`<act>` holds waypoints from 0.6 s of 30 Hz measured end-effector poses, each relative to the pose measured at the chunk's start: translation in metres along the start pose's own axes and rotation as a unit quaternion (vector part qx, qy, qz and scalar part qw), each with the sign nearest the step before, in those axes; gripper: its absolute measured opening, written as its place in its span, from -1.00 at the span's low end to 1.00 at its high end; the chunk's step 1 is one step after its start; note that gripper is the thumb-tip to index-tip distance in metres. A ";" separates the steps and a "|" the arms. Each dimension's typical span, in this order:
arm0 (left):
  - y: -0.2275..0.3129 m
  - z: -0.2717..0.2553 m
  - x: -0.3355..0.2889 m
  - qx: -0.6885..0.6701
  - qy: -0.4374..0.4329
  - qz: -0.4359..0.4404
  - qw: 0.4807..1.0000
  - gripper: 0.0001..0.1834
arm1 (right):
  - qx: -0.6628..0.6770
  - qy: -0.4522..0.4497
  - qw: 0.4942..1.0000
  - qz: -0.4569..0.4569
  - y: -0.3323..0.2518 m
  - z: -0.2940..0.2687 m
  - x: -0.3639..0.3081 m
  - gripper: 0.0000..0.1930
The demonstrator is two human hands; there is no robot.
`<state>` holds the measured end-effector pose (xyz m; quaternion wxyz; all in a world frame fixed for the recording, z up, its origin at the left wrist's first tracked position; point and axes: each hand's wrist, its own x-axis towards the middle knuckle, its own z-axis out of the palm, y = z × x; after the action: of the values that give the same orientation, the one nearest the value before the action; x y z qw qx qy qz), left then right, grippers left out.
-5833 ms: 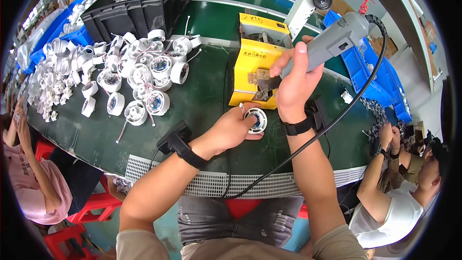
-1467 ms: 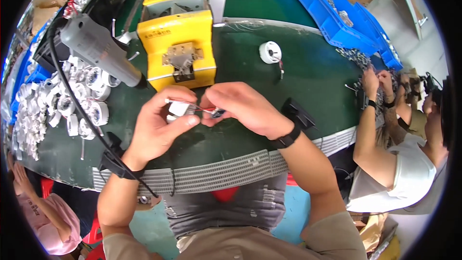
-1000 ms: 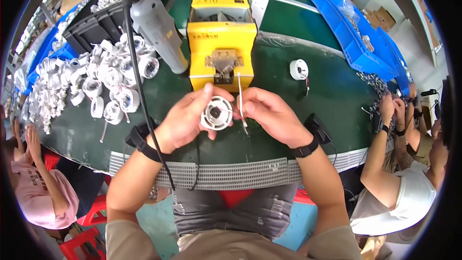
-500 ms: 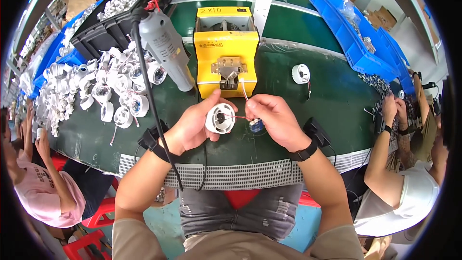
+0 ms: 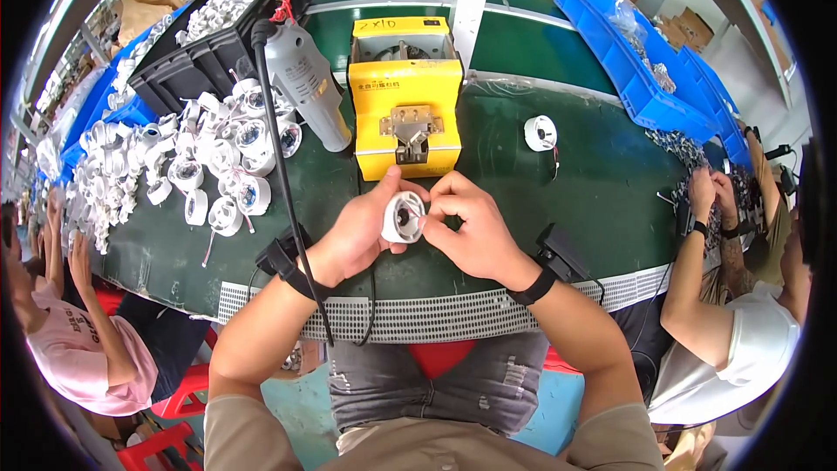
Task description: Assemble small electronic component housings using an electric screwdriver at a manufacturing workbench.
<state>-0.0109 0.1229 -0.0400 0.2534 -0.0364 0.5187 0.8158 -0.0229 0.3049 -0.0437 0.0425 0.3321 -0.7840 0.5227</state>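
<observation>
1. Left hand (image 5: pixel 359 228): thumb and fingers grasp the housing (image 5: pixel 394 220) by its side, probably to present its open face rightward.
2. Right hand (image 5: pixel 471 228): fingertips bunch at the rim; what they grip, if anything, I cannot tell.
3. The housing is between the hands, near the machine (image 5: pixel 405 78); the driver (image 5: pixel 305 83) tilts alongside, likely for reach.

One left hand (image 5: pixel 356 227); one right hand (image 5: pixel 471 228); two black wristbands (image 5: pixel 535 284), one per wrist; one white cup (image 5: pixel 397 220) in hand; one loose cup (image 5: pixel 538 133) at right; one yellow machine (image 5: pixel 405 92); one grey power tool (image 5: pixel 303 78); one black crate (image 5: pixel 192 74); two blue bins (image 5: pixel 645 96) at right; heaped white parts (image 5: pixel 218 155), too overlapped to count.
</observation>
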 end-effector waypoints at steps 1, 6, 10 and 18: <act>-0.005 0.001 0.000 0.010 -0.007 0.019 1.000 -0.45 | -0.005 0.027 1.000 -0.002 0.000 0.001 -0.001 -0.88; -0.016 0.001 0.003 0.169 -0.073 0.089 0.979 -0.47 | 0.034 0.043 0.994 0.090 -0.005 -0.003 0.001 -0.87; -0.010 0.004 0.001 0.070 -0.015 0.144 0.987 -0.48 | -0.067 0.078 0.994 -0.036 -0.015 -0.020 0.008 -0.79; -0.005 0.006 -0.003 0.041 -0.034 0.168 0.984 -0.50 | 0.182 -0.010 0.968 0.171 -0.012 -0.024 0.005 -0.84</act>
<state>-0.0051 0.1282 -0.0402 0.1319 0.0892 0.5418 0.8253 -0.0272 0.3200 -0.0215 -0.1168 0.2008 -0.7209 0.6529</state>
